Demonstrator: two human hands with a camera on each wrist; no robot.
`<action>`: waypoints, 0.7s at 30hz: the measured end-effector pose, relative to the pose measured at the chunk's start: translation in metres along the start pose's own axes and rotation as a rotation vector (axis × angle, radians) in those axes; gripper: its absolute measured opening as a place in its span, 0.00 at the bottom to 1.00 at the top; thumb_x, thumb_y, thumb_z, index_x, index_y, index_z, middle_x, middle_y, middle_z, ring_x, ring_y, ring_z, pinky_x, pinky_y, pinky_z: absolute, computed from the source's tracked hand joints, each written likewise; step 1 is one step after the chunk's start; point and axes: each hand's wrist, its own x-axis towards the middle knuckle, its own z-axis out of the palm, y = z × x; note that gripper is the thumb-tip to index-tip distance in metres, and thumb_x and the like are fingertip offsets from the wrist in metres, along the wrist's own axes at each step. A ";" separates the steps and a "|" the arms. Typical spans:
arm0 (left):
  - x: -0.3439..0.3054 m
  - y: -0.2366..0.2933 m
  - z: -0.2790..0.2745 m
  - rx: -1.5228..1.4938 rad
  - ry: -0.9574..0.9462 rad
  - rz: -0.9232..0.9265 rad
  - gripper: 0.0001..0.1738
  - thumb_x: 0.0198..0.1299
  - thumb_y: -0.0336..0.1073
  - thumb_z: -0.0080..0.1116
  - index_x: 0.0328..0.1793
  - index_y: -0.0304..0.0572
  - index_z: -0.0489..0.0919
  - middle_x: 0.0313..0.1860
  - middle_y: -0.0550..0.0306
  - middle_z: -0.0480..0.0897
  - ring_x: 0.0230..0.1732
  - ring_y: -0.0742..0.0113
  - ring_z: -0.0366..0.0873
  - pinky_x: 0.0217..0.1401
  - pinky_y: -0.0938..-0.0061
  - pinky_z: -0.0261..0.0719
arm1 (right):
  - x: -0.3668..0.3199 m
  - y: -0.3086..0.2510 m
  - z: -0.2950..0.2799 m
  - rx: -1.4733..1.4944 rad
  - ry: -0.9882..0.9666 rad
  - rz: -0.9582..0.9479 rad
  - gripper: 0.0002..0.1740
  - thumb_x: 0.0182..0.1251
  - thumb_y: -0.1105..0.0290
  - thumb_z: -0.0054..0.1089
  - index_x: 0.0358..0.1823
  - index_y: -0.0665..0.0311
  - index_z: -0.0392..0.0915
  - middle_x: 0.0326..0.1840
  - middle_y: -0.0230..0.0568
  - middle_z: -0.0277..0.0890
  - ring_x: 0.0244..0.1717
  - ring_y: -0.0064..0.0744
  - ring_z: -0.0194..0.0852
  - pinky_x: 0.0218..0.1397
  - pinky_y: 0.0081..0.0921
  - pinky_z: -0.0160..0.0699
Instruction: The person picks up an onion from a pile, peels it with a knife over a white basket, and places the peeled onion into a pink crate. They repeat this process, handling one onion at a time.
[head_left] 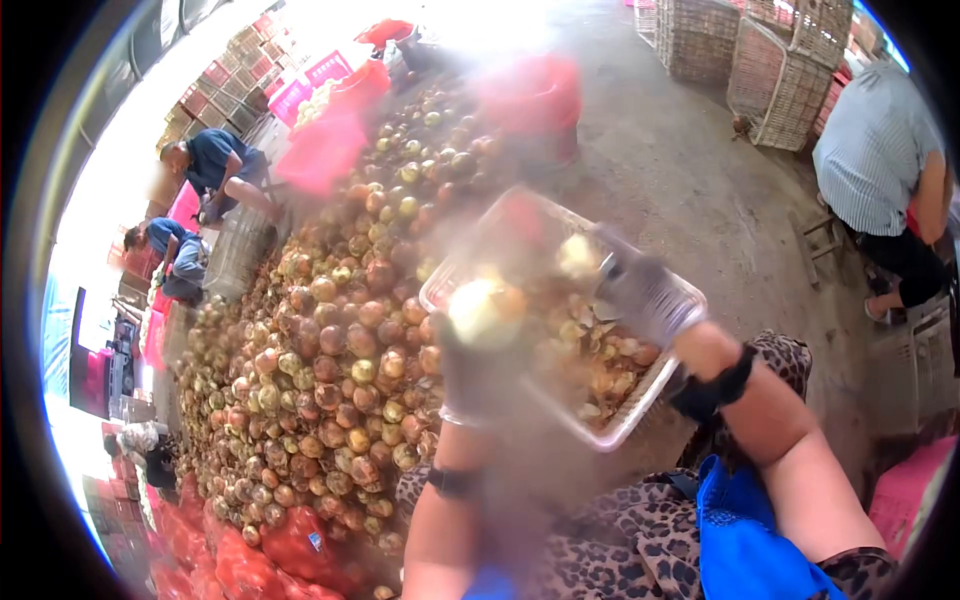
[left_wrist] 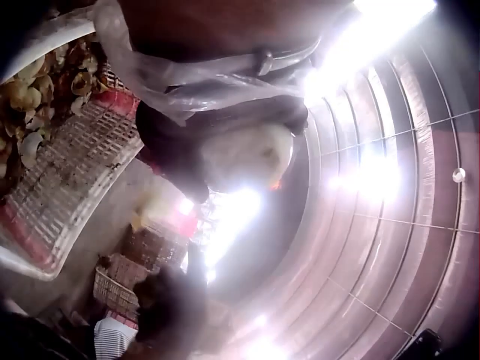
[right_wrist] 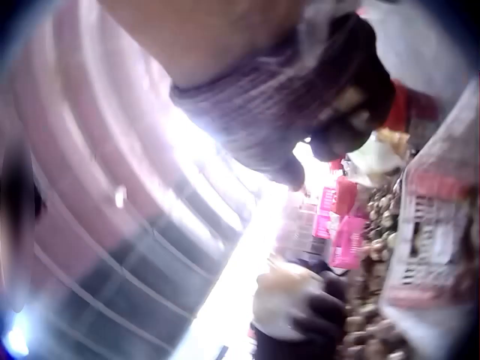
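Note:
My gloved left hand (head_left: 470,375) grips a pale peeled onion (head_left: 485,310) above the near left side of a white plastic basket (head_left: 625,430). The left wrist view shows this onion (left_wrist: 259,154) against the dark glove (left_wrist: 169,146). To the right, over the basket, is my gloved right hand (head_left: 645,290), its fingers bent in the right wrist view (right_wrist: 300,105). A second pale, blurred piece (head_left: 577,255) is beside its fingertips; whether they hold it is unclear. Brown onion skins (head_left: 615,360) lie in the basket. Blur hides finger details.
A large heap of unpeeled onions (head_left: 340,330) spreads left of the basket. Red net bags (head_left: 300,550) lie at its near end, with a red tub (head_left: 535,100) beyond. Two people (head_left: 215,165) sit at the left, another (head_left: 880,150) at the right, near wicker baskets (head_left: 700,45).

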 end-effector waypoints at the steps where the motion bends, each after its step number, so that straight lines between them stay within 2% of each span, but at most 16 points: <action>1: 0.000 -0.007 0.004 -0.028 0.001 0.026 0.45 0.53 0.68 0.56 0.66 0.41 0.63 0.55 0.50 0.74 0.53 0.54 0.73 0.59 0.62 0.72 | -0.012 -0.011 0.013 -0.084 0.034 -0.114 0.29 0.62 0.58 0.59 0.64 0.57 0.65 0.36 0.44 0.78 0.38 0.34 0.74 0.42 0.32 0.75; 2: 0.000 -0.010 0.008 -0.002 -0.001 0.018 0.45 0.53 0.68 0.56 0.67 0.41 0.63 0.56 0.50 0.73 0.54 0.55 0.73 0.59 0.63 0.73 | -0.023 -0.023 0.026 -0.172 0.079 -0.226 0.28 0.62 0.58 0.58 0.62 0.58 0.66 0.37 0.46 0.77 0.42 0.41 0.73 0.46 0.37 0.72; 4: -0.001 -0.018 0.017 0.045 -0.009 0.000 0.45 0.54 0.68 0.55 0.67 0.42 0.63 0.57 0.51 0.73 0.55 0.57 0.72 0.58 0.65 0.73 | -0.035 -0.010 0.059 -0.325 0.177 -0.449 0.24 0.60 0.61 0.57 0.58 0.60 0.72 0.42 0.49 0.75 0.52 0.53 0.69 0.54 0.46 0.65; 5: -0.003 -0.018 0.021 0.029 0.000 -0.040 0.44 0.53 0.64 0.59 0.67 0.42 0.63 0.58 0.53 0.73 0.54 0.60 0.73 0.58 0.68 0.74 | -0.036 -0.008 0.070 -0.192 0.145 -0.351 0.25 0.61 0.60 0.56 0.59 0.59 0.71 0.42 0.49 0.75 0.53 0.54 0.67 0.55 0.47 0.64; 8: -0.004 -0.020 0.036 -0.055 -0.052 -0.128 0.43 0.51 0.56 0.66 0.67 0.42 0.63 0.59 0.57 0.72 0.54 0.65 0.73 0.56 0.74 0.75 | -0.031 0.006 0.076 -0.062 0.081 -0.245 0.26 0.62 0.61 0.54 0.62 0.58 0.69 0.41 0.49 0.75 0.50 0.51 0.68 0.50 0.45 0.65; 9: -0.005 -0.022 0.045 -0.132 0.015 -0.095 0.44 0.49 0.53 0.69 0.67 0.41 0.63 0.58 0.57 0.73 0.54 0.66 0.73 0.54 0.74 0.77 | -0.028 0.010 0.076 -0.062 0.065 -0.242 0.26 0.62 0.61 0.54 0.63 0.57 0.68 0.40 0.48 0.75 0.47 0.49 0.70 0.47 0.42 0.67; 12: -0.001 -0.029 0.040 -0.100 0.012 -0.025 0.44 0.48 0.54 0.69 0.67 0.40 0.63 0.58 0.56 0.72 0.55 0.64 0.73 0.54 0.72 0.79 | -0.018 0.019 0.074 -0.057 0.006 -0.240 0.28 0.63 0.62 0.53 0.65 0.57 0.65 0.38 0.48 0.75 0.40 0.43 0.73 0.39 0.35 0.72; 14: 0.005 -0.031 0.031 -0.057 0.014 0.005 0.45 0.49 0.56 0.68 0.67 0.40 0.62 0.60 0.53 0.71 0.57 0.60 0.72 0.57 0.67 0.78 | -0.011 0.021 0.073 0.101 0.072 -0.352 0.27 0.64 0.64 0.52 0.66 0.55 0.64 0.35 0.48 0.75 0.34 0.39 0.74 0.33 0.31 0.72; 15: 0.008 -0.032 0.026 -0.053 0.015 0.030 0.45 0.50 0.56 0.67 0.67 0.40 0.62 0.61 0.53 0.71 0.57 0.58 0.71 0.58 0.65 0.77 | -0.003 0.021 0.072 0.257 0.166 -0.468 0.27 0.64 0.65 0.51 0.67 0.53 0.64 0.34 0.48 0.75 0.31 0.37 0.74 0.30 0.29 0.72; 18: 0.013 -0.030 -0.003 0.048 0.109 0.124 0.42 0.53 0.59 0.61 0.67 0.41 0.62 0.60 0.50 0.72 0.61 0.52 0.69 0.66 0.56 0.69 | 0.005 0.023 0.049 0.289 -0.012 -0.220 0.27 0.66 0.66 0.50 0.67 0.53 0.64 0.37 0.49 0.76 0.34 0.37 0.75 0.35 0.30 0.72; 19: 0.017 -0.027 -0.013 0.083 0.078 0.123 0.40 0.56 0.58 0.59 0.67 0.41 0.63 0.62 0.50 0.71 0.62 0.53 0.69 0.66 0.56 0.68 | 0.002 0.020 0.047 0.254 -0.065 -0.189 0.26 0.66 0.67 0.49 0.67 0.53 0.64 0.39 0.49 0.76 0.35 0.38 0.75 0.37 0.30 0.73; 21: 0.012 -0.025 -0.030 0.050 -0.115 0.052 0.36 0.60 0.56 0.54 0.68 0.42 0.64 0.65 0.50 0.70 0.64 0.53 0.68 0.68 0.57 0.66 | -0.015 0.009 0.053 0.159 -0.104 -0.179 0.26 0.67 0.67 0.48 0.67 0.52 0.64 0.41 0.49 0.76 0.37 0.38 0.76 0.41 0.30 0.73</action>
